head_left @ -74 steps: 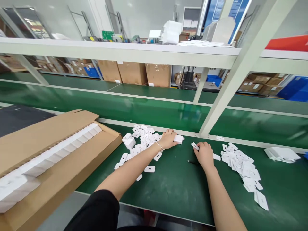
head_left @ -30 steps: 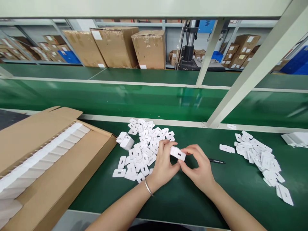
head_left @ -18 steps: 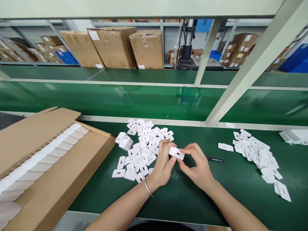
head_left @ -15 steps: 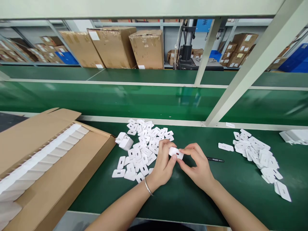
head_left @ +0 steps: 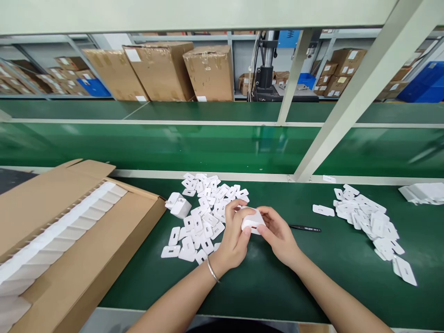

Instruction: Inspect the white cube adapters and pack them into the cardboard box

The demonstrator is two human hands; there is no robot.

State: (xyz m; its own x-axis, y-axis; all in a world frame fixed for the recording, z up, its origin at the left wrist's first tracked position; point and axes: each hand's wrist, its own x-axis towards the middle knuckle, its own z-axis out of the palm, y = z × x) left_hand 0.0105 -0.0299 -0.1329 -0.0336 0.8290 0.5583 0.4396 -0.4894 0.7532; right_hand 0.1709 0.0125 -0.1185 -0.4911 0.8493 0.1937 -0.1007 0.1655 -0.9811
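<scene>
A small white block with a red mark on its front edge, a white charger (head_left: 253, 221), is held between both hands above the green table. My left hand (head_left: 236, 236) wraps its fingers round its left side. My right hand (head_left: 280, 237) grips its right side with thumb and fingers. Just left of my left hand lies a loose pile of flat white pieces with slots (head_left: 208, 217). Two white chargers (head_left: 179, 206) stand at the pile's left edge. A black pen-like tool (head_left: 305, 228) lies to the right of my right hand.
An open cardboard box (head_left: 114, 240) with white dividers fills the left. More flat white pieces (head_left: 373, 222) are scattered at right, with a white stack (head_left: 423, 193) beyond. A slanted pale metal post (head_left: 342, 108) rises behind the table; large cartons (head_left: 210, 74) stand farther back.
The white charger has tilted so that more of its broad top shows. My right hand has moved left and closed further round it. The camera view has shifted slightly.
</scene>
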